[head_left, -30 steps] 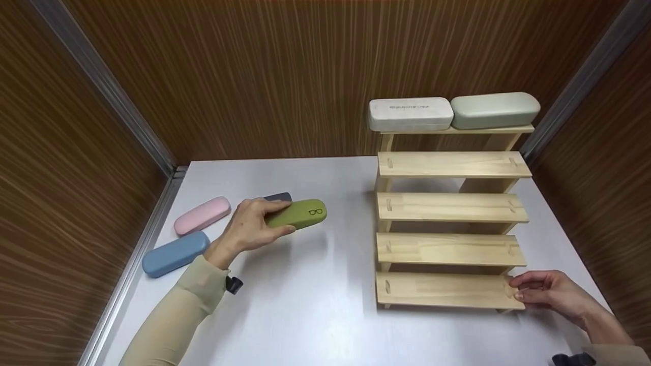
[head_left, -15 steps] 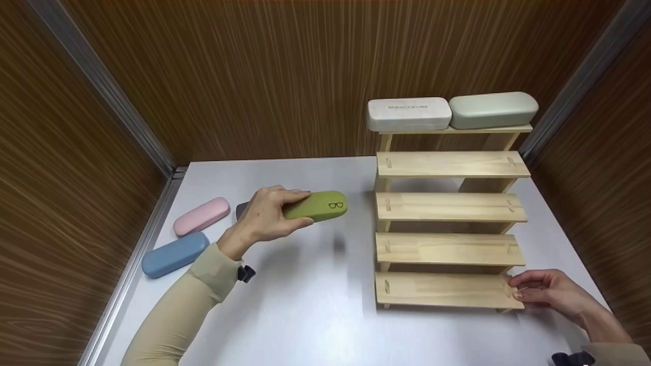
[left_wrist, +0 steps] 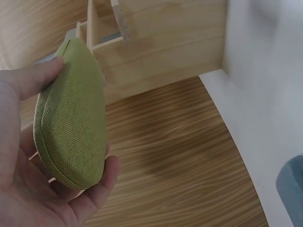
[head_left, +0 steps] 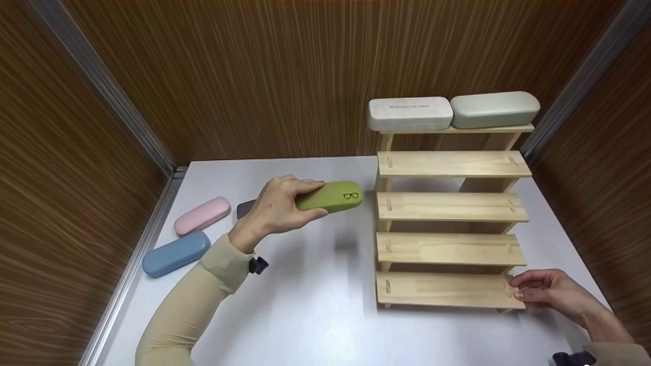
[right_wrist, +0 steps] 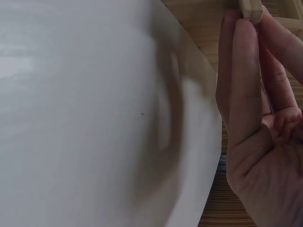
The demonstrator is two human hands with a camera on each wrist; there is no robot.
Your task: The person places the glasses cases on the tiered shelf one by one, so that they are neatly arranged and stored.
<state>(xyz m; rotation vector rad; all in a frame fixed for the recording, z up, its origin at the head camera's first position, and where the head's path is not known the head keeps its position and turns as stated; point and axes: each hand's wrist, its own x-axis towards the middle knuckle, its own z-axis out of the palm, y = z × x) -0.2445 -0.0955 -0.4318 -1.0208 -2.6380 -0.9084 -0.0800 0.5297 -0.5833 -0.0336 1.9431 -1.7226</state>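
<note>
A green glasses case (head_left: 333, 196) with a small spectacles print is held above the table in my left hand (head_left: 282, 206), thumb on one side and fingers on the other. Its woven cloth surface (left_wrist: 75, 113) fills the middle of the left wrist view. To the right stands a stepped wooden rack (head_left: 447, 290). My right hand (head_left: 557, 295) pinches the right end of its lowest shelf; the right wrist view shows the fingers (right_wrist: 246, 71) on the board's edge. A white glasses case (head_left: 411, 114) and a pale green glasses case (head_left: 495, 110) lie side by side on the top shelf.
On the white table (head_left: 285, 315) at the left lie a pink case (head_left: 202, 216) and a blue case (head_left: 176, 253). A dark grey case (head_left: 245, 208) is partly hidden behind my left hand. Wood-grain panels (head_left: 274, 76) enclose the back and sides.
My left hand has carried the green glasses case to the right and away from me, closer to the rack. The dark grey case now shows left of that hand. My right hand stays put.
</note>
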